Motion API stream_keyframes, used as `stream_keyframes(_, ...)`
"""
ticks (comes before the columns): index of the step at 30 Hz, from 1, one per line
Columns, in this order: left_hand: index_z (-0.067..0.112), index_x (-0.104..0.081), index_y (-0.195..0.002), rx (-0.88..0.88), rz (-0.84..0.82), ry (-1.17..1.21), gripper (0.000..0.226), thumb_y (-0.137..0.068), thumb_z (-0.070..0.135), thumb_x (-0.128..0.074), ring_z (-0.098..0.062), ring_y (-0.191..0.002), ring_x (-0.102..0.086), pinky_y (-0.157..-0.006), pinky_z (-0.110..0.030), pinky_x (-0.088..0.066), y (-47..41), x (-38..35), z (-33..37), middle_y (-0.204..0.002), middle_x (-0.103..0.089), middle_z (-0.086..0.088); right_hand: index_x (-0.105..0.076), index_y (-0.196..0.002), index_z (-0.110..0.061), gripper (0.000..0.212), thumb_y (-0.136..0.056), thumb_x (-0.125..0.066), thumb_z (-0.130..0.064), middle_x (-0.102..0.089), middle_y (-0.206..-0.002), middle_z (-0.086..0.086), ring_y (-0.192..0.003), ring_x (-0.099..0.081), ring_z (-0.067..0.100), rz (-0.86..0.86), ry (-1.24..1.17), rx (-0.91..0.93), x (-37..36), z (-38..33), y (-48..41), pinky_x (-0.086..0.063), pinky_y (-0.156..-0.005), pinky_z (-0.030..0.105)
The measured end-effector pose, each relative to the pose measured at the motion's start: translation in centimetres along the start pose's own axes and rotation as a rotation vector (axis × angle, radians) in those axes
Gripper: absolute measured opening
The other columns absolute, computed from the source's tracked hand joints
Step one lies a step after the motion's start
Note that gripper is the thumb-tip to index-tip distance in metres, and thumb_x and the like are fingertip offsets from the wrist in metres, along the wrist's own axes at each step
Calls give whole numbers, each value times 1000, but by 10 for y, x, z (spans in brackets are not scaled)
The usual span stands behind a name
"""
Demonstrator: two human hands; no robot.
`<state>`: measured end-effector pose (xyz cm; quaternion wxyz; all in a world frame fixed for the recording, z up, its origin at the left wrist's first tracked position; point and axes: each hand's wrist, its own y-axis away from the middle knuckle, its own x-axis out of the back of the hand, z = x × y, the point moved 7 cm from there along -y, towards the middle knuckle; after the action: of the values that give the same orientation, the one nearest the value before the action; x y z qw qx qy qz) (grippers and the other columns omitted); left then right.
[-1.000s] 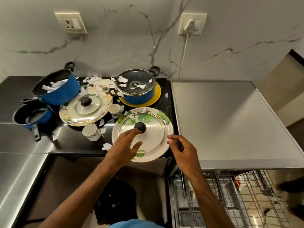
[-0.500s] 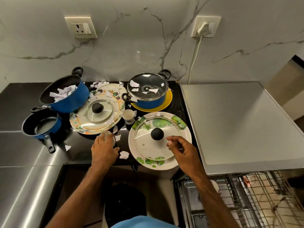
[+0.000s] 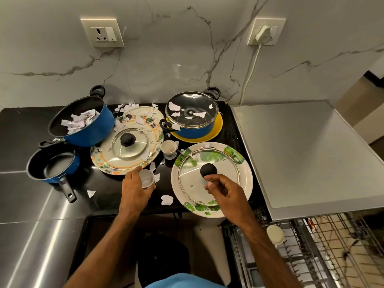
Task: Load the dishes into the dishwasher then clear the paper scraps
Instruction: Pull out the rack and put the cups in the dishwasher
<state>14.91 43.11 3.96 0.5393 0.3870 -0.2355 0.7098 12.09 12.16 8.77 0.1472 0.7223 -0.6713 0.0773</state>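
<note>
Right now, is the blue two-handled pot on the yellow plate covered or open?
Covered. A round glass lid sits flat on the blue two-handled pot, with white paper scraps lying on top of it.

A grey-veined marble wall [image 3: 176, 59] is seen behind the black worktop [image 3: 20, 132], and two sockets are mounted on that wall, the left socket [image 3: 102, 33] being left free, while a white plug [image 3: 263, 33] is seated in the right socket [image 3: 266, 31] and its cable [image 3: 250, 73] is hung downward.
</note>
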Motion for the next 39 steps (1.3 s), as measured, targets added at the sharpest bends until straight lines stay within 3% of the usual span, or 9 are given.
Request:
stream_keyframes(6,28,-44,-139,-392,29,31,83,-70,33,-91,-24,-129,-36,-107,-41,-35,24,16,47,-138,-39,-3,-73,-120,-29,20,-101,-68,-24,-76,-105,-13,-107,-71,9,-103,30,160,-29,-40,0,-57,-97,33)
stream_keyframes(11,27,-43,-141,-544,-56,87,81,-74,33,-89,-12,-120,-42,-94,-29,-49,30,15,79,-142,-30,1,-67,-131,-36,28,-103,-64,-37,-67,-129,-21,-126,-56,3,-190,283,389,-65,-71,2,-46,-108,27)
stream_keyframes(15,25,-43,-146,-656,-85,12,87,-71,20,-88,-12,-126,-39,-99,-21,-41,32,10,92,-146,-28,2,-38,-157,-34,57,-104,-45,-55,-43,-160,-14,-148,-36,5,-314,559,340,-90,-59,-3,-33,-123,37)
stream_keyframes(17,24,-44,-146,-723,-80,-51,90,-67,9,-85,-18,-133,-37,-103,-25,-36,35,7,98,-147,-32,-1,-32,-160,-33,58,-106,-40,-52,-39,-163,-13,-148,-37,8,-356,567,287,-94,-54,-5,-32,-124,38)
stream_keyframes(22,26,-42,-149,-786,-104,-96,98,-63,4,-84,-25,-139,-39,-113,-43,-39,34,-3,102,-149,-38,-2,-47,-148,-32,52,-102,-37,-54,-58,-147,-9,-130,-56,14,-392,467,128,-94,-39,-6,-46,-114,45)
stream_keyframes(31,25,-45,-150,-848,-89,-141,74,-82,29,-74,-26,-135,-42,-110,-43,-41,36,-15,102,-148,-42,-4,-62,-136,-30,39,-98,-65,-38,-71,-127,-10,-116,-66,10,-309,132,-86,-91,-20,-21,-54,-106,35)
stream_keyframes(35,25,-44,-148,-727,-69,-151,88,-73,28,-90,-27,-134,-42,-106,-46,-46,21,-7,89,-149,-37,-5,-75,-112,-27,23,-93,-77,-40,-76,-104,-14,-99,-71,2,-159,-10,-101,-87,-15,-30,-57,-90,22)
stream_keyframes(37,25,-45,-147,-622,-41,-105,86,-74,32,-89,-28,-132,-43,-104,-45,-49,10,5,78,-148,-32,-6,-76,-109,-24,23,-91,-79,-38,-75,-97,-13,-90,-68,-4,-80,-33,-107,-81,-15,-33,-52,-80,12)
stream_keyframes(39,28,-45,-145,-487,-14,-14,84,-74,29,-90,-30,-134,-41,-107,-44,-47,1,18,64,-148,-27,-7,-75,-115,-23,27,-91,-80,-35,-72,-100,-15,-91,-67,0,-21,-41,-137,-77,-14,-38,-49,-81,13)
